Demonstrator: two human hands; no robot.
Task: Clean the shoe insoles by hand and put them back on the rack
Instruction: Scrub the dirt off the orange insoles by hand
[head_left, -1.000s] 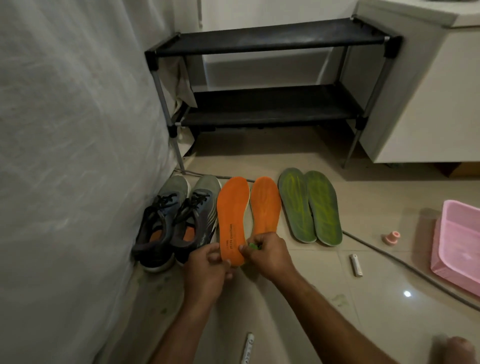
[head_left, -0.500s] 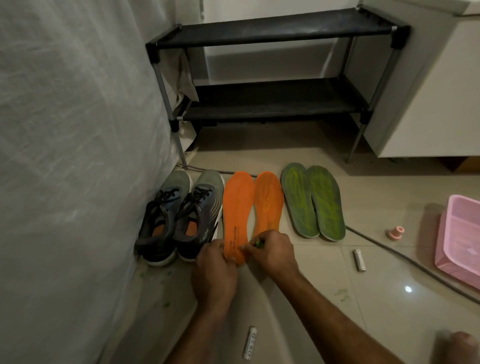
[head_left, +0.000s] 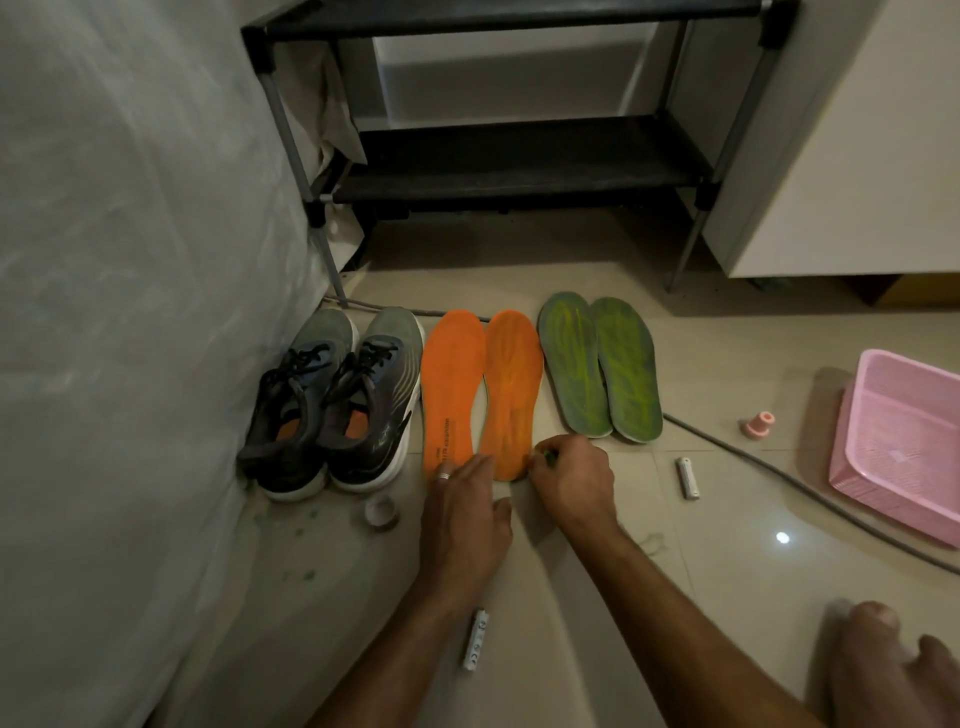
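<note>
Pale glossy floor tiles run up to a black two-shelf rack standing against the far wall, with a translucent plastic sheet hanging on the left and a white cabinet on the right. On the floor before the rack lies a row: a pair of grey sneakers nearest the sheet, then two orange insoles, then two green insoles side by side and touching. The left orange insole lies printed side up; the right orange insole lies just beside it. The left hand, a ring on one finger, lies flat with straight fingers, their tips resting on the heel end of the left orange insole. The right hand is curled at the heel of the right orange insole, fingertips pinching a small dark green thing too small to identify; whether it also grips the insole I cannot tell. A grey cable crosses the tiles to the right, near a pink basket and a small pink cap. Two small white sticks lie on the floor, one right of the hands, the other between the forearms. A small round lid sits by the sneakers, and a bare foot shows at the lower right.
</note>
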